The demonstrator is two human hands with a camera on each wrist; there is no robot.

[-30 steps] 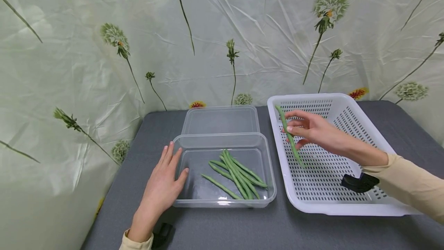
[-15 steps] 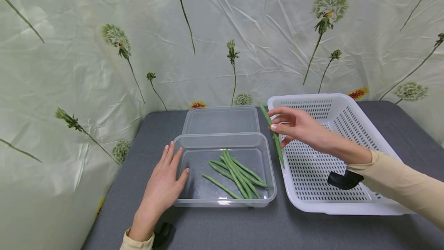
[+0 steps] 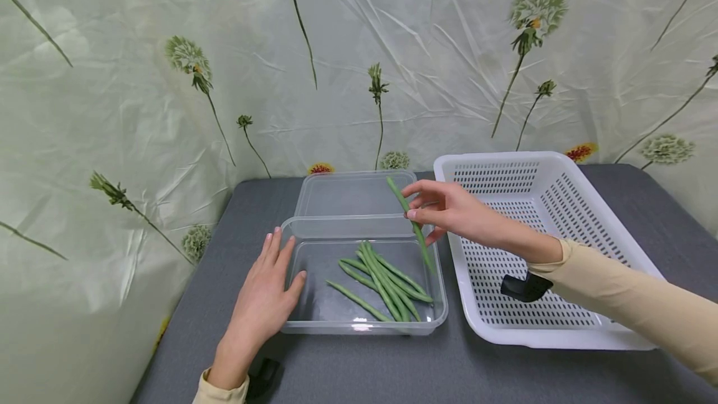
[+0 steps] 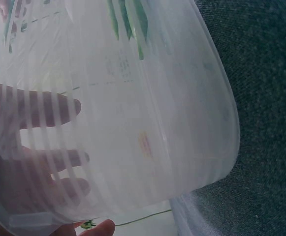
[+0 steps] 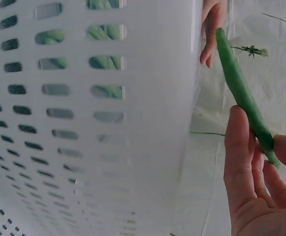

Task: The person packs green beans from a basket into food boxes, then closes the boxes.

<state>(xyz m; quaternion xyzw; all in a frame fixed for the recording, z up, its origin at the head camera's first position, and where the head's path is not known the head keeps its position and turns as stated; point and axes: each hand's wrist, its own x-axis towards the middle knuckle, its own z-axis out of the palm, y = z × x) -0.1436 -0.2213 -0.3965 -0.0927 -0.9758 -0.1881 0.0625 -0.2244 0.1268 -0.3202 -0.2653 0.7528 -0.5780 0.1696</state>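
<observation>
Between thumb and fingers my right hand [image 3: 454, 209] pinches one green bean [image 3: 412, 220], held slantwise over the back right corner of the clear plastic container [image 3: 359, 328]. The right wrist view shows the same bean [image 5: 243, 93] gripped near its lower end. Several green beans [image 3: 387, 282] lie in a loose bundle on the container's floor, toward its right side. My left hand [image 3: 260, 298] rests at the container's left rim with its fingers straight. Through the cloudy wall, the left wrist view shows that hand's fingers [image 4: 49, 109].
A white perforated basket [image 3: 471, 304] stands on the right, under my right forearm. Behind the container lies a clear lid [image 3: 353, 195]. Grey cloth [image 3: 359, 370] covers the table, and a flower-printed sheet [image 3: 336, 111] hangs behind it.
My right hand has carried the green bean leftward, out from over the white basket, past its left rim, to above the container. The left hand has stayed in place.
</observation>
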